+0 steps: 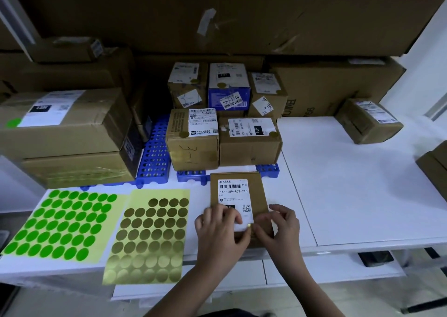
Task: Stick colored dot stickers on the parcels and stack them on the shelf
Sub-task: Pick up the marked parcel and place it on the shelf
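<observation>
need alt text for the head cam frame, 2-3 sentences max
Both hands, left hand and right hand, press a gold dot sticker onto the label of a small brown parcel on a white table. A green sticker sheet and gold sticker sheet lie to its left; stickered parcels are stacked behind.
</observation>
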The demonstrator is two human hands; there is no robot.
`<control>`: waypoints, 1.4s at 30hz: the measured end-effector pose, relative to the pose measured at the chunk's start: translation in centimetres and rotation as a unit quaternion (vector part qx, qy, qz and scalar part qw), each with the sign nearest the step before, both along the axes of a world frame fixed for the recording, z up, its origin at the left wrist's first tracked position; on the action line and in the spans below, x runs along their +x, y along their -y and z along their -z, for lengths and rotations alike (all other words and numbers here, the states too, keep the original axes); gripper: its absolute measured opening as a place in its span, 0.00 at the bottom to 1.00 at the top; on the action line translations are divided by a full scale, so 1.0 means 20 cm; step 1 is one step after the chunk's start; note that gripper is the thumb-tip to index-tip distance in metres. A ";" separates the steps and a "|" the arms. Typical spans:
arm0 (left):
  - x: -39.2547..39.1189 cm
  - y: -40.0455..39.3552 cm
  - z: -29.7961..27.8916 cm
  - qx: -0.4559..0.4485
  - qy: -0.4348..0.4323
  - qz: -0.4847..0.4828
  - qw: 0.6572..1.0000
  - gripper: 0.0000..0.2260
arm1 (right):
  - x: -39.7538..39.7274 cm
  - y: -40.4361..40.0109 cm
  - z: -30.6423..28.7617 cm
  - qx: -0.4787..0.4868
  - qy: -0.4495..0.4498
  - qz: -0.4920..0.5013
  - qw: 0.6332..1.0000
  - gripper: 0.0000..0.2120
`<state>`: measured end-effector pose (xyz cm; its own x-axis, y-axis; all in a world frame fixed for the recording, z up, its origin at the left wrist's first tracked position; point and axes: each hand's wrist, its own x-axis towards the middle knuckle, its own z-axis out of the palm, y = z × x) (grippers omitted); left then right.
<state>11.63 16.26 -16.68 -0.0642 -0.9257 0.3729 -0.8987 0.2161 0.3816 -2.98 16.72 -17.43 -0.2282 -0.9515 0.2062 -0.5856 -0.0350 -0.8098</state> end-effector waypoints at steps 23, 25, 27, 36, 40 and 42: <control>0.06 0.03 -0.01 0.138 -0.073 0.062 0.986 0.09 | -0.06 -0.01 -0.08 0.190 0.325 -0.087 0.922 0.17; 0.06 0.04 -0.02 0.138 -0.074 0.052 0.986 0.07 | -0.04 -0.02 -0.08 0.181 0.318 -0.088 0.927 0.19; 0.04 0.05 -0.03 0.133 -0.070 0.034 0.988 0.08 | -0.02 -0.02 -0.06 0.172 0.304 -0.082 0.933 0.21; -0.01 0.11 -0.08 0.095 -0.009 -0.016 0.995 0.14 | 0.03 0.02 -0.03 0.165 0.275 -0.014 0.947 0.15; 0.03 0.11 -0.08 0.088 -0.116 -0.045 0.988 0.08 | -0.01 0.03 -0.04 0.184 0.288 0.020 0.939 0.15; 0.07 0.11 -0.06 0.106 -0.180 -0.085 0.974 0.15 | -0.05 0.05 -0.03 0.191 0.292 0.036 0.937 0.14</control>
